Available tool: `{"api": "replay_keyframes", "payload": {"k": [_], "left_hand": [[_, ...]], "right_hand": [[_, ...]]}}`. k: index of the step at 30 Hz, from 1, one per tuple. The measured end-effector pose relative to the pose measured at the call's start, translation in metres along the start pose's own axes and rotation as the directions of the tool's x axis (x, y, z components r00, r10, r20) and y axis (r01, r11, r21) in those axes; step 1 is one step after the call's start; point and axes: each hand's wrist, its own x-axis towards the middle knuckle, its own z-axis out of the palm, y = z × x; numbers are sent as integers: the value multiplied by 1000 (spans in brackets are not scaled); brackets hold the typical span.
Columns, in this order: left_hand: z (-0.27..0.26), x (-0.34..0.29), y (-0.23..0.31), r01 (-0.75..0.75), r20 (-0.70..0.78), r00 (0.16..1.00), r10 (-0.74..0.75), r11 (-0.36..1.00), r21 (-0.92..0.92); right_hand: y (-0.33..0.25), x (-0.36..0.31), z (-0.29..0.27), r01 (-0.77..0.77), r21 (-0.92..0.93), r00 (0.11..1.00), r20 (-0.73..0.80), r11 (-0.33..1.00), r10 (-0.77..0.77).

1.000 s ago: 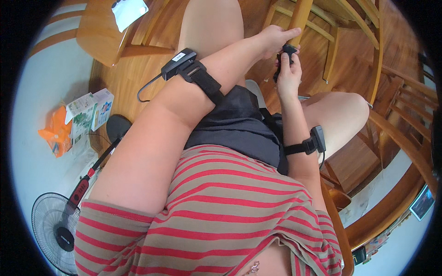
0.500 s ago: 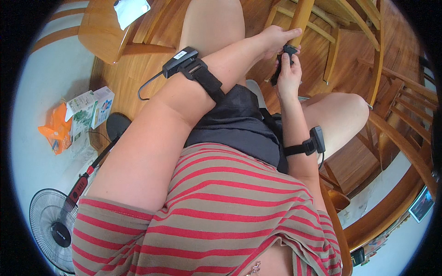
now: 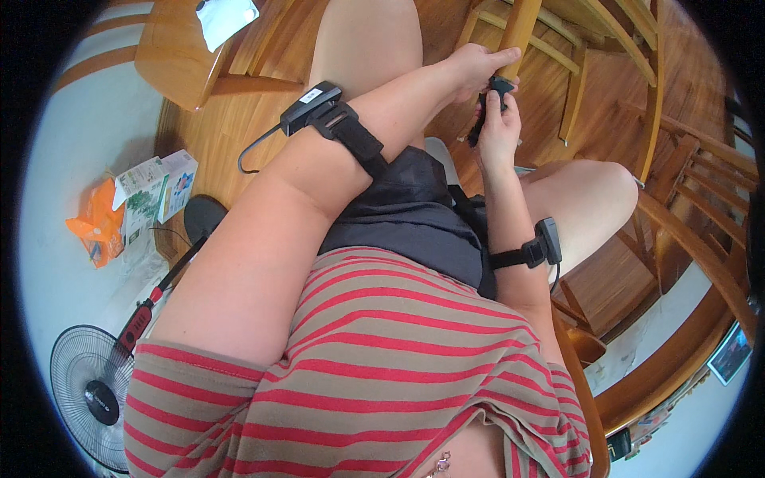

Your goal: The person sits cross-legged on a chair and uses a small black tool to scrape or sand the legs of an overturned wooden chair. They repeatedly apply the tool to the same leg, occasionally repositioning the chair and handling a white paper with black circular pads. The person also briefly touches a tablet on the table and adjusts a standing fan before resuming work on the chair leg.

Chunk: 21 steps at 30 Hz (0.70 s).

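Observation:
My left hand [image 3: 476,70] reaches across to a light wooden bar [image 3: 522,28]. Its thumb stretches over the bar, and its fingers curl around behind, partly hidden. Just below, my right hand [image 3: 500,131] is closed, the thumb pressing on a small black item [image 3: 500,84] at the bar's lower end. A dark, ragged-edged part [image 3: 479,127] hangs down beside the right fingers. Whether this is cloth, a strap or a cover, I cannot make out. Both hands are close together above and between my knees.
Wooden chairs [image 3: 701,191] stand on the right, with another chair seat [image 3: 171,60] at upper left bearing a white sheet [image 3: 227,20]. Left of me are a fan [image 3: 101,402], cartons [image 3: 175,185] and an orange bag [image 3: 97,223]. Black cuffs with cabled boxes [image 3: 312,106] circle both forearms.
Almost nothing differs. The hands keep the same hold, with only a very slight shift of the right hand and the black item.

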Motion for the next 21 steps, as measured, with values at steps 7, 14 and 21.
{"api": "replay_keyframes", "payload": {"k": [7, 14, 21], "left_hand": [[2, -2, 0, -28, -5, 1000, 28, 1000, -1], [0, -1, -1, -27, 15, 1000, 27, 1000, -12], [0, 0, -3, -26, -12, 1000, 26, 999, -32]], "right_hand": [[0, 0, 1, -1, 42, 1000, -1, 999, 1], [-3, 0, 0, 1, 14, 1000, 11, 1000, -1], [-3, 1, -2, -52, 74, 998, 23, 996, 51]]}}
